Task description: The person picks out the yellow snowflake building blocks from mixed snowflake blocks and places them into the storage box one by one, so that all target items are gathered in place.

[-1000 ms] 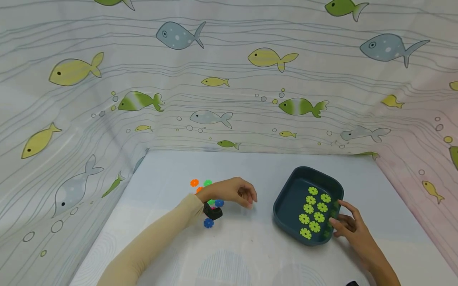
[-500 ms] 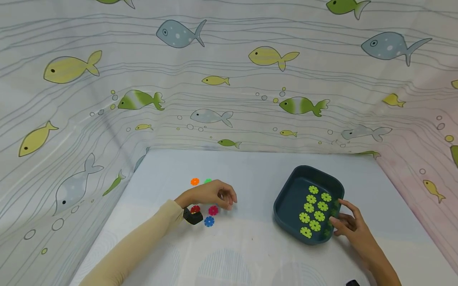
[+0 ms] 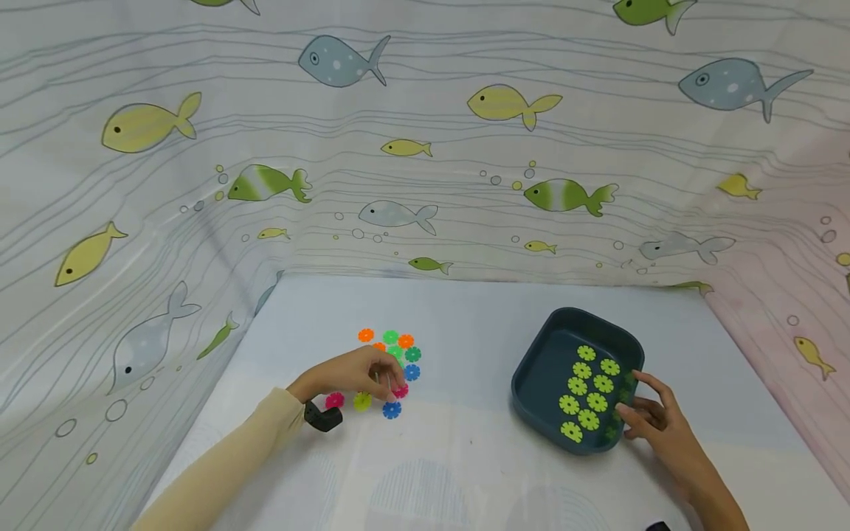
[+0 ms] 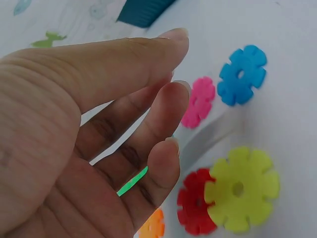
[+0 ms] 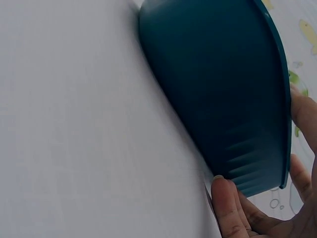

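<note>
My left hand (image 3: 361, 372) hovers over a loose cluster of colored, notched flower-shaped discs. Its fingers are loosely bent, with nothing between thumb and fingertips. The left wrist view shows a pink disc (image 4: 199, 106) and a blue disc (image 4: 250, 74) just past those fingertips, with a yellow disc (image 4: 260, 193) overlapping a red one (image 4: 190, 210). At right, my right hand (image 3: 664, 424) holds the right side of a dark teal tray (image 3: 541, 376), thumb and index finger at the rim, other fingers bent low against its outer wall. Several yellow-green discs (image 3: 578, 386) lie in rows inside the tray.
Orange discs (image 3: 366, 335), a dark green disc (image 3: 413, 354) and a magenta disc (image 3: 335, 400) belong to the same cluster on the white table (image 3: 458, 457). A fish-patterned curtain (image 3: 451, 177) encloses the table at the back and sides.
My left hand has moved left, from between the tray and the cluster to over the discs, uncovering those on the right side. My right hand and the tray have stayed in place.
</note>
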{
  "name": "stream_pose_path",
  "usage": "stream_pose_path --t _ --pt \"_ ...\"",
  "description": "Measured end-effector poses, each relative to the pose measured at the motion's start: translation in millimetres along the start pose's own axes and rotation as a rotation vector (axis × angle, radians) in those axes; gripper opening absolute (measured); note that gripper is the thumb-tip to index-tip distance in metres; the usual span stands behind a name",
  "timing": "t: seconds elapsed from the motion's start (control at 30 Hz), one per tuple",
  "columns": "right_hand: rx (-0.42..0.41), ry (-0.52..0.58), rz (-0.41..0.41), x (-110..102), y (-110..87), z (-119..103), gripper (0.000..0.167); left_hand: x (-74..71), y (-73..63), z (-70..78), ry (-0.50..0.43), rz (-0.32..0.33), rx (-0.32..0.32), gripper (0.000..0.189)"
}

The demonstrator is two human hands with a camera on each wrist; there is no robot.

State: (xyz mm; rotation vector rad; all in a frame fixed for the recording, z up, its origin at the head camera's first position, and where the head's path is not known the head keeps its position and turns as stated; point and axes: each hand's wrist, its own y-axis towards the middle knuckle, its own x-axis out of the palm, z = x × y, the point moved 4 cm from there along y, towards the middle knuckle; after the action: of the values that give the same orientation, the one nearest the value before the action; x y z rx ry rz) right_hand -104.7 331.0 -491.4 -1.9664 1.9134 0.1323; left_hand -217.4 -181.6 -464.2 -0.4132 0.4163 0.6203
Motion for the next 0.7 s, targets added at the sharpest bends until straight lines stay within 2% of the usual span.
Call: stream_pose_path --t 0.17,0.37,0.7 --pt "0.003 -0.004 0.003 0.0 -0.3 0.7 0.076 -1.9 -14.1 -11.5 -0.024 0.028 -0.021 0.019" --pt "0.0 -0.003 0.005 0.8 0.3 0.9 0.076 -5.4 -28.8 -20.3 0.005 0.079 -0.031 0.019" --pt "-0.005 0.012 0.015 0.9 -0.8 0.0 0.074 -9.6 -45.1 -32.1 0.001 0.129 -0.085 0.021"
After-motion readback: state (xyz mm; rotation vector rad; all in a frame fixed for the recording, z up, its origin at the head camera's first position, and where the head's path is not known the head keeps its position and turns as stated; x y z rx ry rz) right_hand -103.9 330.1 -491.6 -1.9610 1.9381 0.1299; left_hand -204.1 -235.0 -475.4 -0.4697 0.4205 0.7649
